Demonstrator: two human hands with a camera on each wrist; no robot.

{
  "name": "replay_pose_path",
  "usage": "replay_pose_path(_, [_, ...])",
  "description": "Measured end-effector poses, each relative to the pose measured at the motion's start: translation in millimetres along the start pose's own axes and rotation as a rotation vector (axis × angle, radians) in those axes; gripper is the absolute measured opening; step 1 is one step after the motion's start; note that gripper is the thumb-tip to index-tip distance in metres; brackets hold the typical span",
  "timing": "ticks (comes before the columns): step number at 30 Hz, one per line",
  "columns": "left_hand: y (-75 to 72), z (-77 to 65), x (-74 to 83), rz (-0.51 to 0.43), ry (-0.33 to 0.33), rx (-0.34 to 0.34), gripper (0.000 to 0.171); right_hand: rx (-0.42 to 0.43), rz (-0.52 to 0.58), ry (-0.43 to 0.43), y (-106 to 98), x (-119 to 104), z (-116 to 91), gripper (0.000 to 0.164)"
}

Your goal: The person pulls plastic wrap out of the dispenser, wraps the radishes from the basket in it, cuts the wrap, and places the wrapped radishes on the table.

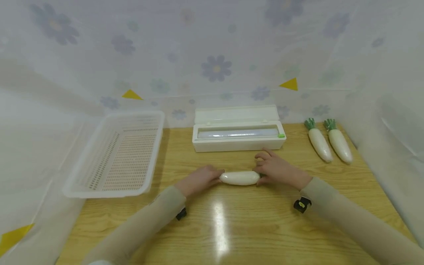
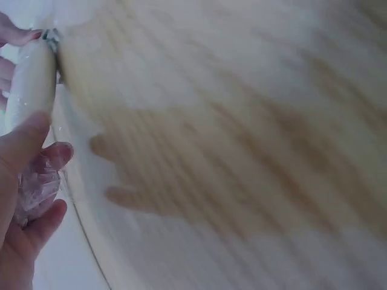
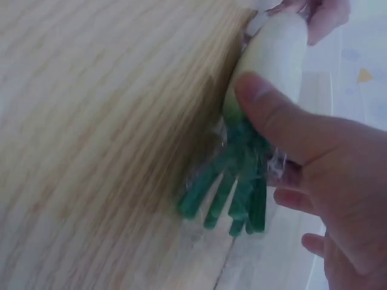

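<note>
A white radish [image 1: 240, 178] lies sideways between my two hands, above the middle of the table. My left hand [image 1: 202, 179] pinches its tip end; crumpled clear plastic wrap [image 2: 41, 187] shows between those fingers in the left wrist view. At the other end my right hand [image 1: 276, 169] holds the radish near its green leaf stalks [image 3: 233, 181], thumb on the white body. Clear film also clings around the stalks. In the head view the right hand covers most of the stalks. Whether the radish touches the table cannot be told.
Behind the hands stands a white wrap box [image 1: 238, 144], lid up, with a roll of film [image 1: 238, 133] inside. A white plastic basket [image 1: 152, 162] is at the left. Two white radishes [image 1: 320, 145] with green tops lie at the right on the wooden table [image 1: 265, 228].
</note>
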State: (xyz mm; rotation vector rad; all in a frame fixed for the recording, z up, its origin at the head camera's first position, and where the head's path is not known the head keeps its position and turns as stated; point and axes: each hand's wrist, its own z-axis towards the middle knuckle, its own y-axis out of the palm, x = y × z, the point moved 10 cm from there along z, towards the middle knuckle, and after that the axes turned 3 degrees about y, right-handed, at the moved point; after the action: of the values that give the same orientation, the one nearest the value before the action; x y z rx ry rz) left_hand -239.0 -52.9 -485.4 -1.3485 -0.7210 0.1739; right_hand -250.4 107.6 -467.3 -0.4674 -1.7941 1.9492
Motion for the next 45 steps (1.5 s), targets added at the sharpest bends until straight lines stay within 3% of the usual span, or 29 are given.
replay_pose_path(6, [-0.5, 0.7, 0.5, 0.073, -0.011, 0.007, 0.018, -0.034, 0.023, 0.038, -2.0, -1.7, 0.8, 0.062])
replay_pose_path(12, [6.1, -1.4, -2.0, 0.233, -0.069, -0.056, 0.019, 0.016, 0.04, 0.023, -3.3, -14.9, 2.5, 0.05])
replay_pose_path(17, [5.4, 0.1, -2.6, 0.345, -0.083, -0.028, 0.02, 0.025, 0.019, 0.04, 2.3, -13.2, 0.9, 0.048])
replay_pose_path(21, [4.1, 2.2, 2.0, 0.462, -0.055, -0.001, 0.024, 0.022, 0.02, 0.034, 6.5, -11.3, -0.5, 0.048])
replay_pose_path(27, [6.3, 5.3, 10.4, 0.693, 0.012, -0.02, 0.01, 0.04, 0.018, 0.007, 6.6, -11.6, -0.9, 0.046])
replay_pose_path(33, [3.8, 2.3, 15.8, 0.737, 0.042, 0.007, 0.018, 0.017, 0.011, 0.005, 9.2, -12.0, -1.8, 0.048])
replay_pose_path(36, [3.5, 0.9, 14.1, 0.718, 0.027, 0.012, 0.026, 0.017, 0.024, 0.009, 8.9, -11.8, -2.9, 0.049])
replay_pose_path(38, [2.1, 1.0, 9.7, 0.638, -0.013, 0.015, 0.027, 0.028, 0.032, 0.012, 8.0, -11.1, -3.8, 0.05])
replay_pose_path(45, [0.0, -4.9, -23.4, 0.002, -0.235, 0.006, 0.027, 0.055, -0.006, 0.03, 4.2, -6.8, -7.4, 0.053])
